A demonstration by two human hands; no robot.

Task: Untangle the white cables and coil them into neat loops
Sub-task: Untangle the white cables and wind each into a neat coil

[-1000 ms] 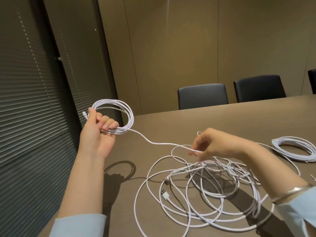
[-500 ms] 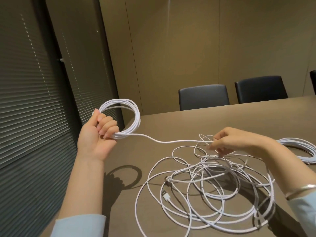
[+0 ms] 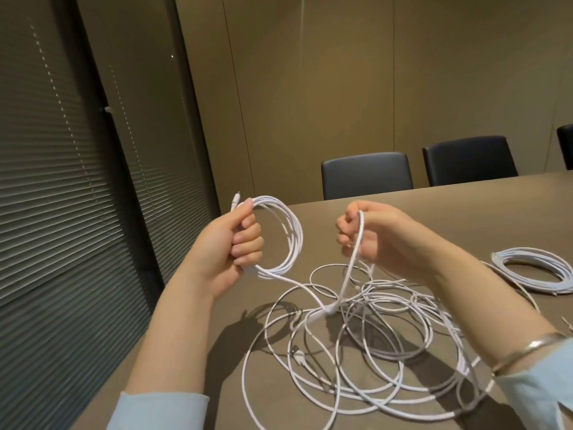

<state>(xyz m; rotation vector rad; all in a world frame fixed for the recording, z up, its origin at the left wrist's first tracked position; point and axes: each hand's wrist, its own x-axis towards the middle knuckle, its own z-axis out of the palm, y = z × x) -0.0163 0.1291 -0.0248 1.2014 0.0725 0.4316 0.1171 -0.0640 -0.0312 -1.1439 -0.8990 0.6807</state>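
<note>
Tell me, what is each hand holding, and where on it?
The left hand grips the coil of white cable by its near side. The right hand holds the loose strand running from that coil, where it rises from the tangle.

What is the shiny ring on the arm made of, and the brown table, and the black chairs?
Thin silvery bracelet: likely polished metal; it glints. Brown table: smooth matte top, maybe laminate or wood; no grain shows. Black chairs: probably leather or vinyl, given the soft sheen.
</note>
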